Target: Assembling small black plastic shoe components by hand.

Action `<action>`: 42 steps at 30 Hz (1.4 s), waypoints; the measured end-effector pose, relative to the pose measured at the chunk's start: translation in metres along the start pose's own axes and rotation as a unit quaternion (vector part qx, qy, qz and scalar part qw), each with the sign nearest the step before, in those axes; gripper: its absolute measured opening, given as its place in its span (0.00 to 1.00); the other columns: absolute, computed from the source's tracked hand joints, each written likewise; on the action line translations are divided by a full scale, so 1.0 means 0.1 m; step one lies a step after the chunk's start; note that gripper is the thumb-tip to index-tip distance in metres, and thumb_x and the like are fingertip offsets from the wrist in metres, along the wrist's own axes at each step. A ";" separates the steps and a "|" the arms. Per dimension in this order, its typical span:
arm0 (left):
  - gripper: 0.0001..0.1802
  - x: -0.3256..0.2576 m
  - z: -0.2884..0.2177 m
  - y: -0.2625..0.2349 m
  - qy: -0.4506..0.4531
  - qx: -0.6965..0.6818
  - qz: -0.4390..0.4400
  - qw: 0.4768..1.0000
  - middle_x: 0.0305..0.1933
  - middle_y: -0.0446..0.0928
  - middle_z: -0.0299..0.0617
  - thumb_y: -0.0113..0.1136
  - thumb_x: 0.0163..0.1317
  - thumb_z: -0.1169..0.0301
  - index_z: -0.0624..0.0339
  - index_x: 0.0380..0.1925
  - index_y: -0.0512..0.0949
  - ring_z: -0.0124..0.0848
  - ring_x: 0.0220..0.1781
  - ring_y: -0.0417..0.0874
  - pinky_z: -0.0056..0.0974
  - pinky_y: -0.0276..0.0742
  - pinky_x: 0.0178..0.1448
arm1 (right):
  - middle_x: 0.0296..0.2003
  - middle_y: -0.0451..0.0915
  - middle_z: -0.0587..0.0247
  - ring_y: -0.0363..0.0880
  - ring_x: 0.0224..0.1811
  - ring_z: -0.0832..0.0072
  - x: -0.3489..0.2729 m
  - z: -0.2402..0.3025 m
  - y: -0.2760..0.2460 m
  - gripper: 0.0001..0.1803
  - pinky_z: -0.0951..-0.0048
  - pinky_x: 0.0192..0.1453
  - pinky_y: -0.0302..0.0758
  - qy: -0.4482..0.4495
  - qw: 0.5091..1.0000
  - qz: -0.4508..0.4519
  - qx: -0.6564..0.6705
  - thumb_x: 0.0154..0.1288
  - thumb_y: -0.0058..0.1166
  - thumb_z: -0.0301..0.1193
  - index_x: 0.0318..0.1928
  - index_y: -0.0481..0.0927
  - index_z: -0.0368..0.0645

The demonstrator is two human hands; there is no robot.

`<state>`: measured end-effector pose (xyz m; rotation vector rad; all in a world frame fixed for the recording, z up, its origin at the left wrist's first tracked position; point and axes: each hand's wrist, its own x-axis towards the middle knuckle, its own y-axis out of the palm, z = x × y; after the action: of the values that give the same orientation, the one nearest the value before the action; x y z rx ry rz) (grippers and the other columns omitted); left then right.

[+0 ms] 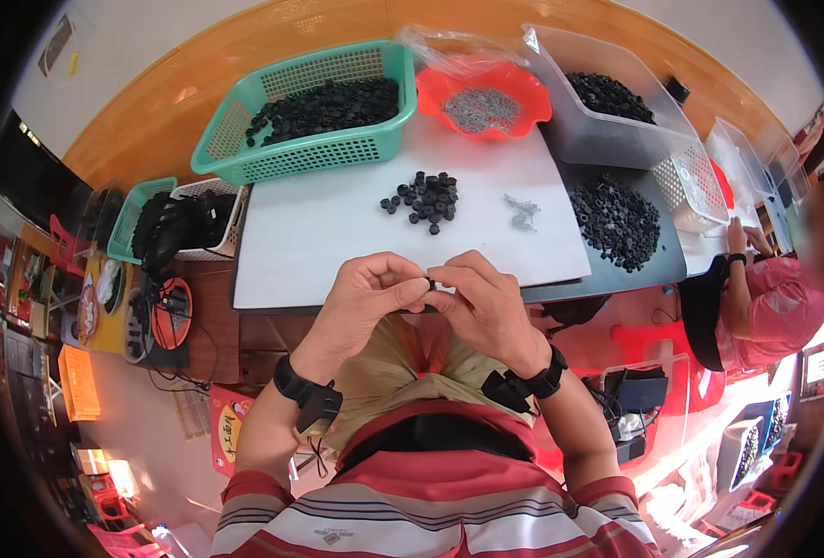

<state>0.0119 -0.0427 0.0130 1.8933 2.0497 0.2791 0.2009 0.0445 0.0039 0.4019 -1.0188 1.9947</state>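
Observation:
My left hand [370, 296] and my right hand [482, 302] meet fingertip to fingertip at the near edge of the white board [319, 232]. Together they pinch one small black part [429, 283], mostly hidden by the fingers. Beyond them on the board lie a small pile of black nut-like parts [423, 199] and a little heap of small metal pieces [522, 213]. Each wrist wears a black strap with a small device.
A green basket [235, 149] of black parts stands at the back left, beside an orange bowl [533, 98] of metal pieces and a clear bin [607, 139] of black parts. A larger heap of black parts [615, 221] lies right. Another person in pink [765, 307] works at the right.

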 end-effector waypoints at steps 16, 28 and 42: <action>0.09 0.00 0.18 0.05 0.111 0.119 -0.067 0.984 0.40 0.85 0.38 0.67 0.68 0.76 0.66 0.46 0.86 0.23 0.40 0.83 0.29 0.79 0.47 | 0.43 0.83 0.58 0.85 0.39 0.52 0.05 -0.69 -0.87 0.09 0.55 0.45 0.80 0.159 0.948 0.035 -0.273 0.67 0.61 0.31 0.45 0.86 0.44; 0.09 0.00 0.19 0.11 0.099 0.134 -0.062 0.984 0.41 0.83 0.38 0.65 0.68 0.79 0.68 0.47 0.85 0.22 0.41 0.82 0.29 0.79 0.47 | 0.40 0.82 0.58 0.84 0.37 0.53 0.07 -0.75 -0.77 0.07 0.55 0.41 0.79 0.138 0.930 0.087 -0.330 0.69 0.58 0.31 0.41 0.85 0.43; 0.09 0.14 0.19 0.21 0.234 0.349 -0.099 0.902 0.42 0.85 0.42 0.68 0.64 0.79 0.65 0.44 0.86 0.28 0.42 0.85 0.32 0.79 0.47 | 0.41 0.81 0.57 0.83 0.34 0.50 0.03 -0.76 -0.80 0.06 0.53 0.38 0.79 0.105 0.937 0.082 -0.323 0.72 0.55 0.30 0.42 0.81 0.42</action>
<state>0.0376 -0.0280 0.0011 2.1079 2.9482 -0.0897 0.2690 0.1311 -0.0005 -0.2572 -1.5197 1.6661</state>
